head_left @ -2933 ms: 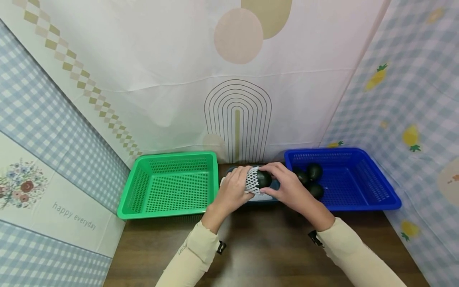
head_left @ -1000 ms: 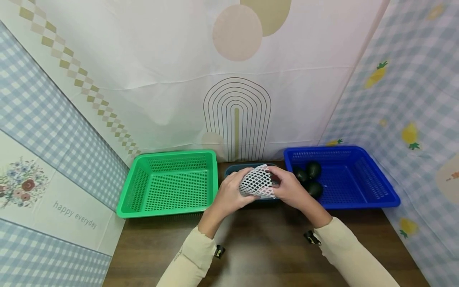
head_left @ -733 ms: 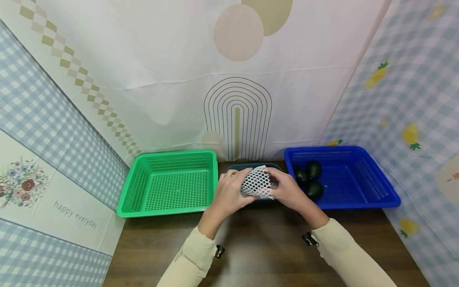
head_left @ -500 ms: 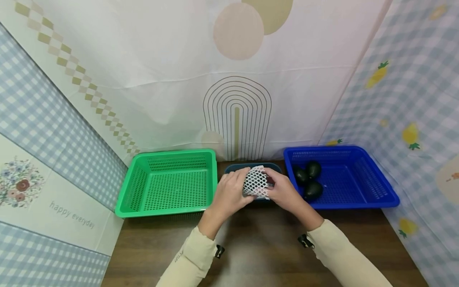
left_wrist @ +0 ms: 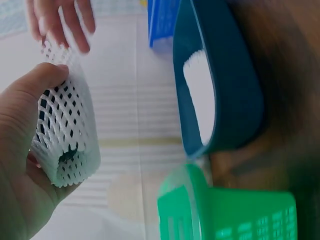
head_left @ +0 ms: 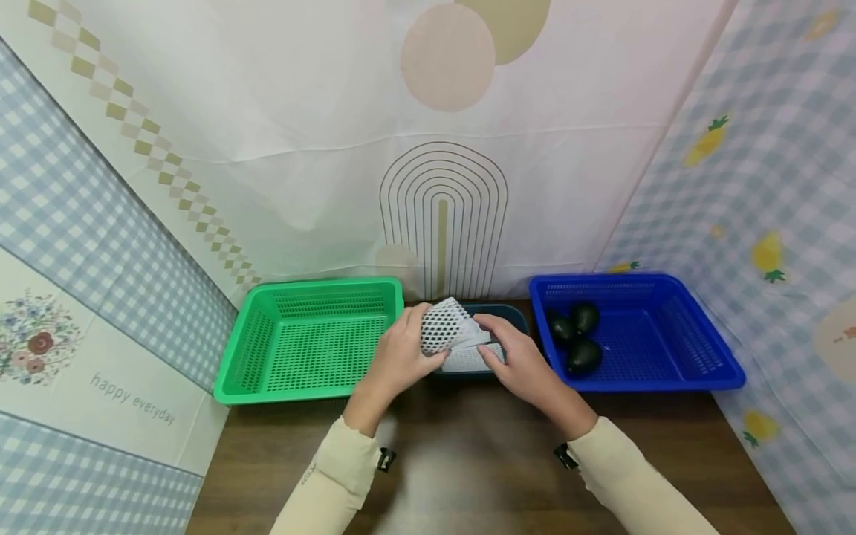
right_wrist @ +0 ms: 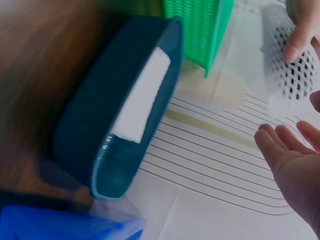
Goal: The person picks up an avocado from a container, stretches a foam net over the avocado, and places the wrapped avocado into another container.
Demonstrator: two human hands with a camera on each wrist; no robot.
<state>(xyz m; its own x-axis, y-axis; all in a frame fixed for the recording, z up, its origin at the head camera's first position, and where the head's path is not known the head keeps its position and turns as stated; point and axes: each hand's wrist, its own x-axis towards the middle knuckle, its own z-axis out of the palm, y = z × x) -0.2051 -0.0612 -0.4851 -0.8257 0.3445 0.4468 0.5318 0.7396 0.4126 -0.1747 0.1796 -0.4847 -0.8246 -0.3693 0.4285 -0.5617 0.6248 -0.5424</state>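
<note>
A printed cloth [head_left: 321, 215] hung behind the wooden table [head_left: 455, 483]. On it, the blue basket [head_left: 642, 385] stood to the right, the green basket [head_left: 294, 396] to the left and the bin [left_wrist: 235, 100] between them, white mesh [head_left: 461, 362] inside. Both hands were over the bin, hiding part of it from the head view. The left hand [head_left: 397, 353] gripped the net [head_left: 443, 325], something dark showing through its holes, above the bin's left part. The right hand [head_left: 524, 364] held thumb and fingers apart beside the net; contact could not be told. Three avocados [head_left: 585, 357] lay at the blue basket's left end.
</note>
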